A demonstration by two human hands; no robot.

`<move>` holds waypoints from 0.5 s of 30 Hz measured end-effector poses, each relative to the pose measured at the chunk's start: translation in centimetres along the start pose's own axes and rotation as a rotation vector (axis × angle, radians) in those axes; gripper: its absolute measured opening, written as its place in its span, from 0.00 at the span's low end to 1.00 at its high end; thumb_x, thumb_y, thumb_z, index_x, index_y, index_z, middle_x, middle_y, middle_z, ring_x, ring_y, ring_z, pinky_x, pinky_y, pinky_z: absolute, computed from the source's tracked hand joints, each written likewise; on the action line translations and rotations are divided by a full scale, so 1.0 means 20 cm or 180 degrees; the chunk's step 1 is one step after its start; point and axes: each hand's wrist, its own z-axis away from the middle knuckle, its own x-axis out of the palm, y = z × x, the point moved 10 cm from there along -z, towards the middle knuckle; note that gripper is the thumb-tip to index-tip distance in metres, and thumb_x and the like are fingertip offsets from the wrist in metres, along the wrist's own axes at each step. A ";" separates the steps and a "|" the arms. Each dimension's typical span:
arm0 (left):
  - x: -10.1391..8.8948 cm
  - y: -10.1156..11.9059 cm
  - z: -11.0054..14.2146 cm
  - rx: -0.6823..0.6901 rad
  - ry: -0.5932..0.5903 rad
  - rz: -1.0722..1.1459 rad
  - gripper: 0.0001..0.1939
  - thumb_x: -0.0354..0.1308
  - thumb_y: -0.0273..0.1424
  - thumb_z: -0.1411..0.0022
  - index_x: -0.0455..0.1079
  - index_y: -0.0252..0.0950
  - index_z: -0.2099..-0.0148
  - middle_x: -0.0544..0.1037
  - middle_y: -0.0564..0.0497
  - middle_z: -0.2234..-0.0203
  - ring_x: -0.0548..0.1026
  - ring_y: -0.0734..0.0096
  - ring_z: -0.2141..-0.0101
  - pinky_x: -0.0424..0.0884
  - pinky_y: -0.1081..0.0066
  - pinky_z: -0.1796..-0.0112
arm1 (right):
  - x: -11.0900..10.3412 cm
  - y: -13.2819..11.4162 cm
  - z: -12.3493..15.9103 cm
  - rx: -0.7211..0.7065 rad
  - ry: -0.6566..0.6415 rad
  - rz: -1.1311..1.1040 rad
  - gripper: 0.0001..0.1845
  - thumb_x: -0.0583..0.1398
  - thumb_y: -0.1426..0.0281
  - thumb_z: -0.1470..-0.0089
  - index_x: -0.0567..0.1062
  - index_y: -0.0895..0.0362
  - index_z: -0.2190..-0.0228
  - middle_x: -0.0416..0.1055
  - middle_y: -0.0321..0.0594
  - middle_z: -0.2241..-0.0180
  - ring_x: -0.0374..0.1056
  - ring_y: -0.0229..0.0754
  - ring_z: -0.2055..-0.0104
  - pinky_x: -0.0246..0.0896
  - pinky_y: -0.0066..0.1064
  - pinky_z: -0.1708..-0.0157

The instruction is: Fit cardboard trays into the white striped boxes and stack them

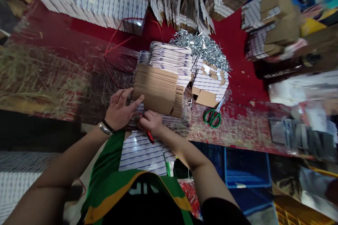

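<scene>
My left hand [120,107] lies with fingers spread against the near side of a stack of brown folded cardboard pieces [156,89] on the red table. My right hand [151,122] is closed round a red pen-like tool [148,134], its tip by the stack's lower edge. A striped white sheet [139,153] hangs from the table edge over my lap. Behind the brown stack sits a pile of striped flat boxes [171,58].
Green-handled scissors [212,116] lie right of the stack, beside another striped pile [210,82]. A heap of silvery metal clips [202,45] is behind it. Striped box stacks [89,0] line the far edge. A blue crate [246,167] stands below the table.
</scene>
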 end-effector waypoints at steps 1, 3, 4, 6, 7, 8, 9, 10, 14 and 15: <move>0.00 0.00 0.01 -0.0009 0.0029 -0.0003 0.32 0.67 0.36 0.35 0.71 0.55 0.30 0.63 0.42 0.29 0.61 0.41 0.32 0.56 0.41 0.31 | 0.00 0.00 0.00 0.0016 -0.0036 -0.0048 0.14 0.62 0.65 0.34 0.76 0.53 0.73 0.68 0.36 0.74 0.62 0.41 0.70 0.56 0.33 0.70; -0.01 0.00 0.03 -0.0020 0.0102 0.0011 0.30 0.66 0.36 0.34 0.72 0.55 0.31 0.64 0.42 0.29 0.61 0.41 0.32 0.57 0.42 0.32 | 0.00 0.01 -0.01 0.0150 -0.0086 -0.0225 0.14 0.63 0.66 0.35 0.75 0.53 0.74 0.68 0.37 0.73 0.62 0.41 0.70 0.57 0.33 0.71; -0.01 0.00 0.04 -0.0017 0.0141 0.0020 0.29 0.66 0.36 0.34 0.73 0.54 0.32 0.65 0.42 0.30 0.61 0.41 0.31 0.58 0.42 0.32 | -0.02 0.03 -0.01 0.0325 -0.0025 -0.0362 0.14 0.62 0.66 0.35 0.74 0.53 0.74 0.68 0.36 0.74 0.62 0.41 0.71 0.58 0.32 0.71; -0.01 0.01 0.05 0.0018 0.0216 0.0025 0.28 0.65 0.34 0.33 0.74 0.54 0.33 0.66 0.42 0.32 0.62 0.43 0.32 0.59 0.42 0.32 | -0.15 0.11 -0.01 0.0822 0.0397 -0.0718 0.14 0.60 0.69 0.34 0.74 0.53 0.74 0.68 0.35 0.74 0.63 0.39 0.72 0.60 0.31 0.72; -0.01 0.02 0.06 0.0051 0.0247 0.0018 0.27 0.65 0.33 0.33 0.74 0.54 0.33 0.67 0.42 0.32 0.63 0.44 0.32 0.60 0.43 0.32 | -0.24 0.16 0.00 0.1074 0.0709 -0.0913 0.13 0.60 0.69 0.34 0.74 0.52 0.73 0.69 0.35 0.73 0.64 0.39 0.72 0.62 0.30 0.71; 0.00 0.03 0.06 0.0089 0.0281 0.0002 0.26 0.64 0.33 0.33 0.75 0.54 0.34 0.68 0.43 0.33 0.64 0.45 0.32 0.62 0.43 0.33 | -0.35 0.21 0.01 0.1272 0.1079 -0.1093 0.11 0.60 0.70 0.34 0.75 0.52 0.71 0.71 0.35 0.72 0.66 0.38 0.72 0.64 0.30 0.71; 0.00 0.04 0.06 0.0129 0.0317 -0.0027 0.25 0.64 0.32 0.33 0.75 0.54 0.35 0.68 0.43 0.34 0.65 0.46 0.33 0.63 0.44 0.33 | -0.46 0.25 0.03 0.1404 0.1469 -0.1227 0.09 0.61 0.70 0.34 0.76 0.52 0.69 0.72 0.35 0.71 0.68 0.38 0.71 0.66 0.31 0.69; 0.00 0.05 0.06 0.0176 0.0364 -0.0068 0.24 0.64 0.32 0.33 0.76 0.53 0.36 0.68 0.42 0.34 0.65 0.47 0.34 0.64 0.44 0.33 | -0.56 0.29 0.05 0.1484 0.1802 -0.1292 0.04 0.63 0.69 0.35 0.77 0.52 0.66 0.74 0.36 0.69 0.71 0.39 0.69 0.68 0.32 0.67; -0.05 0.10 0.07 0.0388 0.0688 -0.0268 0.20 0.66 0.31 0.33 0.78 0.49 0.40 0.68 0.40 0.37 0.66 0.46 0.34 0.68 0.44 0.34 | -0.75 0.40 0.04 0.1632 0.2032 -0.1098 0.11 0.64 0.67 0.36 0.80 0.51 0.52 0.80 0.42 0.58 0.76 0.48 0.54 0.74 0.43 0.51; -0.07 0.11 0.09 0.0398 0.0768 -0.0260 0.19 0.66 0.30 0.33 0.79 0.48 0.41 0.68 0.40 0.38 0.65 0.46 0.34 0.68 0.43 0.34 | -0.75 0.42 0.03 0.1673 0.1892 -0.1092 0.11 0.64 0.66 0.35 0.80 0.51 0.52 0.80 0.43 0.57 0.77 0.49 0.52 0.74 0.45 0.48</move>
